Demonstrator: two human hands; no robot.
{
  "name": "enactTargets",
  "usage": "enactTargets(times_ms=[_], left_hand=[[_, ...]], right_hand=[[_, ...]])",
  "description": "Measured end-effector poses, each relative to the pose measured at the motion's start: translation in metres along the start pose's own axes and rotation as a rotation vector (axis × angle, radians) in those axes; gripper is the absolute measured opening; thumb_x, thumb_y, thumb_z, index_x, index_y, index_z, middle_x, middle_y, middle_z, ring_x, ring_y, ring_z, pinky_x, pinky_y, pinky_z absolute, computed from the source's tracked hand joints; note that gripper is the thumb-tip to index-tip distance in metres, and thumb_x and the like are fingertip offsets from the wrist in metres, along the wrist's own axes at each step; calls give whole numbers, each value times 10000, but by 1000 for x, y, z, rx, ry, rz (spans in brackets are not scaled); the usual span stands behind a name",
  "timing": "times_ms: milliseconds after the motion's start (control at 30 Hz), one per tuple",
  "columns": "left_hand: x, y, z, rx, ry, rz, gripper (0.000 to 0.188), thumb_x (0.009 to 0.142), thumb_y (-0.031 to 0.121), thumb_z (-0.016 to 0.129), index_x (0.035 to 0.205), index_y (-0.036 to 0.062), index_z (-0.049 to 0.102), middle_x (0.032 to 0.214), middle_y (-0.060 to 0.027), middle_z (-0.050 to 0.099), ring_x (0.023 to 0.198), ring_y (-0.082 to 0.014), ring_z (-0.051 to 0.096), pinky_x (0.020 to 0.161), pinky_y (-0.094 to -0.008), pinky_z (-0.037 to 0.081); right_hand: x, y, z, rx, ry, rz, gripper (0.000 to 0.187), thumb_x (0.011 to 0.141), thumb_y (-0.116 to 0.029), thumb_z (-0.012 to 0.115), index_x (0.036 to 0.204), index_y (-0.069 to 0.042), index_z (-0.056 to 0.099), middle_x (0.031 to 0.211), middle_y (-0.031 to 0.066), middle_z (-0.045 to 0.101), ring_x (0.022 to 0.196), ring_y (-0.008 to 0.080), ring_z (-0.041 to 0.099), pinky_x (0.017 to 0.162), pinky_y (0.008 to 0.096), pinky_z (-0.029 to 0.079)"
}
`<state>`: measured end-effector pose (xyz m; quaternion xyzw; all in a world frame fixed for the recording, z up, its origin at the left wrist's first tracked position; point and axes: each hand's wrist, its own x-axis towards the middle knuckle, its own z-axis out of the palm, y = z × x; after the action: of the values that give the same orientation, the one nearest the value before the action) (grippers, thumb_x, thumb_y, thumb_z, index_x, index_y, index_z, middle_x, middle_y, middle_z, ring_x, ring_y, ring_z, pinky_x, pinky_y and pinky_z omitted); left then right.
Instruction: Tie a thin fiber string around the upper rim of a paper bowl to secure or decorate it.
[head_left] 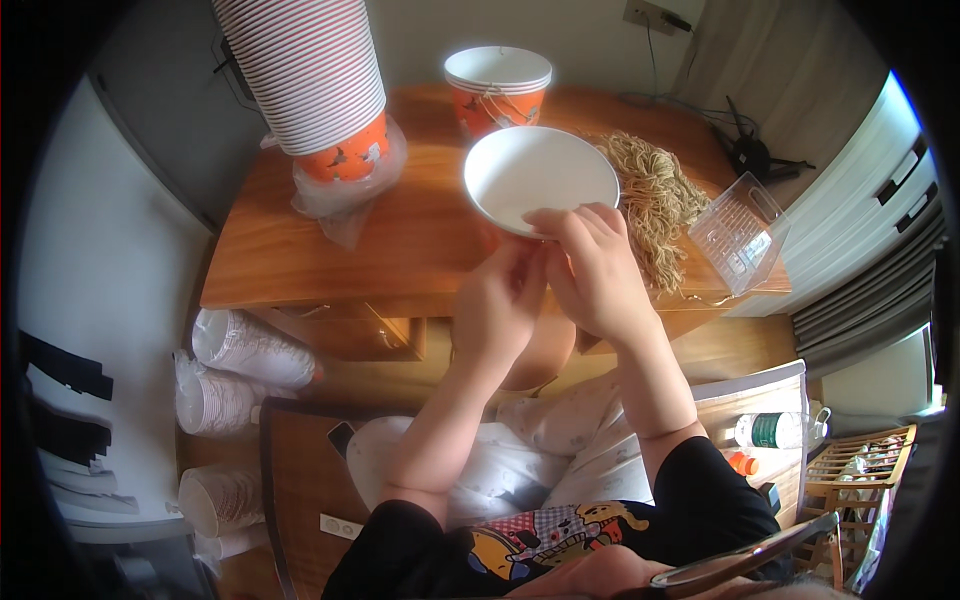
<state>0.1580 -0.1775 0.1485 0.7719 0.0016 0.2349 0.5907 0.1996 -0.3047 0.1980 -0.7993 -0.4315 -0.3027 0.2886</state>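
A white-lined paper bucket (540, 175) is tilted with its mouth toward me, above the near part of the wooden desk. My right hand (600, 270) grips its near rim, with fingertips reaching over the edge to the inside. Just below that rim, against the outer wall, my left hand (500, 300) is closed. Its fingertips meet those of my right hand, and what they pinch there is hidden. Behind stands a short stack of orange-and-white paper buckets (498, 85) with thin twine hanging over the front. A heap of tan twine (650, 200) lies right of the held bucket.
A tall stack of buckets (310, 90) in clear plastic stands on the desk (270, 260) at left. A clear plastic box (740, 235) sits at the desk's right edge, near a black device (750, 150). More wrapped bucket stacks (250, 350) lie on the floor at left.
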Motion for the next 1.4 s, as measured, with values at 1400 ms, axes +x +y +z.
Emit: enactTargets(times_ms=[1400], left_hand=[[-5, -8, -15, -518, -254, -18, 150, 966, 125, 578, 1036, 3, 628, 1034, -85, 680, 954, -115, 623, 869, -262, 488]], right_hand=[[-82, -17, 41, 1176, 239, 670, 175, 900, 7, 606, 1033, -13, 494, 993, 37, 551, 911, 114, 539, 817, 263, 453]])
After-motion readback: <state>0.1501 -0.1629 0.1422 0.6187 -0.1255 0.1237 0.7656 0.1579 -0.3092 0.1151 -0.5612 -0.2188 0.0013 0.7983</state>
